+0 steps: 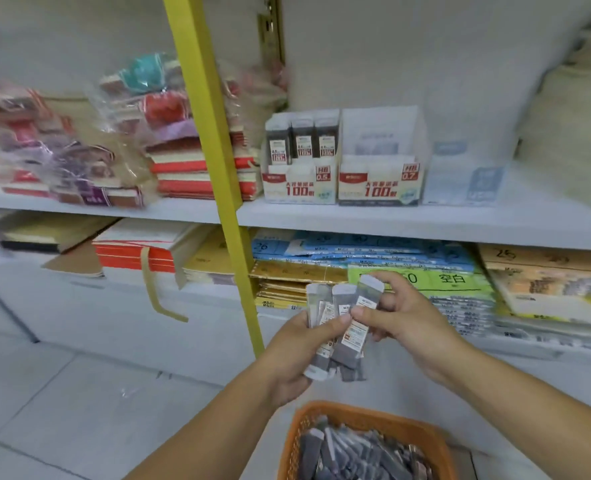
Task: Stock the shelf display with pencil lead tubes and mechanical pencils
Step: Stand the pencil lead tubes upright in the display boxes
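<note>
- The tubes [343, 303] are slim, flat sticks of clear plastic, grey inside, white-capped and paper-labelled.
- My left grip [294, 355], palm turned inward, clasps a fan of them in front of the lower shelf [391, 220], above the basket [367, 415].
- My right grip [405, 317] pinches the rightmost tube [368, 294] between thumb and forefinger.
- Their long axes stand near upright, caps up, the rightmost leaning right.
- More tubes lie in the orange mesh basket.

Stationery shop; stocked shelves [391, 221]; lead display boxes [379, 183]
</note>
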The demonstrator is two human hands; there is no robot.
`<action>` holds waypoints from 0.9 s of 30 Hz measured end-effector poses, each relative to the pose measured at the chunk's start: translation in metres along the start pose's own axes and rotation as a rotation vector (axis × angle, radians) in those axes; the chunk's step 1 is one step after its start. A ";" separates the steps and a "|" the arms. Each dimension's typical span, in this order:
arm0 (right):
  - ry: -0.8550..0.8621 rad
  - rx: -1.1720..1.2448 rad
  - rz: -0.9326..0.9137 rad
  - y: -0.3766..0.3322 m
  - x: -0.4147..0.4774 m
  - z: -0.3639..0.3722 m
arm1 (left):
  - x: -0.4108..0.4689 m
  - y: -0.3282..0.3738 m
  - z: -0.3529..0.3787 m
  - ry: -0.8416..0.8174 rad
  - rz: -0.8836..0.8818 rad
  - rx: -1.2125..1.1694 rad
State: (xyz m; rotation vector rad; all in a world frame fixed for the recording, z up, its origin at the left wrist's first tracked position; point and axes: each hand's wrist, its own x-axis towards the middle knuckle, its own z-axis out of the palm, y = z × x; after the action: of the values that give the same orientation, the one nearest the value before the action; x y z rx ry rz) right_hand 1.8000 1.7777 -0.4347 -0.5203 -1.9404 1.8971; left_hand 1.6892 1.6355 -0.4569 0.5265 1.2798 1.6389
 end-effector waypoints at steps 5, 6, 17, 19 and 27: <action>-0.029 0.007 -0.044 -0.035 0.016 -0.003 | 0.001 0.037 0.000 0.046 0.062 0.010; -0.031 0.012 -0.041 -0.038 0.018 -0.003 | 0.001 0.040 -0.001 0.066 0.067 0.021; 0.096 -0.082 -0.184 -0.060 0.044 0.035 | 0.003 0.068 -0.021 0.235 0.218 0.045; 0.156 -0.122 -0.275 -0.073 0.046 0.041 | 0.004 0.079 -0.027 0.267 0.282 0.052; 0.304 -0.520 -0.863 -0.205 0.091 0.029 | 0.013 0.130 -0.048 0.420 0.538 0.026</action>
State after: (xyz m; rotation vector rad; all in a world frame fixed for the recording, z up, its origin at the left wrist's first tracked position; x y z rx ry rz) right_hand 1.7067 1.7947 -0.2295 -0.0492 -1.9701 0.7461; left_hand 1.5909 1.6240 -0.3586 0.5970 1.5516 2.2715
